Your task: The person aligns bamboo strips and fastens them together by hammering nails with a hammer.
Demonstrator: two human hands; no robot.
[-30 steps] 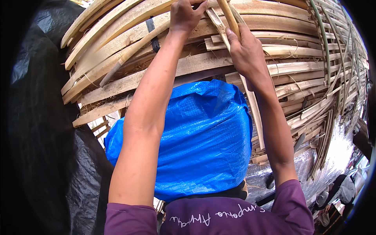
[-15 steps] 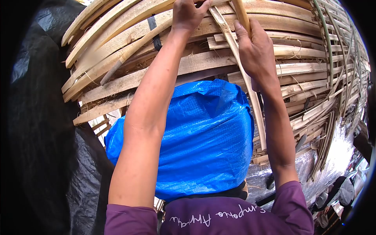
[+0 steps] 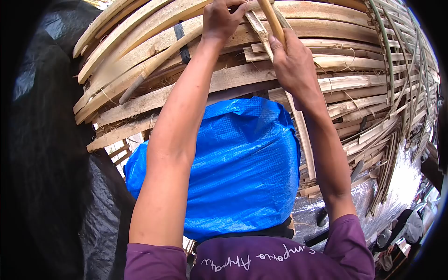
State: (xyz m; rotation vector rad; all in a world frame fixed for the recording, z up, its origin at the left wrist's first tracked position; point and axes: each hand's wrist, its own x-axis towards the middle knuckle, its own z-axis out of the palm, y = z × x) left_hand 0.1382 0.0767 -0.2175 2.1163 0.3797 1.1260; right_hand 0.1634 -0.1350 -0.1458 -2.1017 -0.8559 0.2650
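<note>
My right hand is wrapped round a round wooden handle, whose far end leaves the top of the view. At the top edge, my left hand is closed, thumb and fingers pinched together; what they hold is too small to make out. Close to those fingertips lies the upper end of a long, thin wood strip, which passes behind my right hand and down beside the forearm. Beneath both hands are rows of pale wooden slats. A blue woven plastic sheet covers my lap.
Another wooden-handled tool lies across the slats at left, near a dark strap. Black plastic sheeting hangs at the left. Thin split strips and a shiny silver sheet are at right.
My right hand has shifted left and slightly down, and the handle in it leans further left. The left hand has stayed almost in place.
</note>
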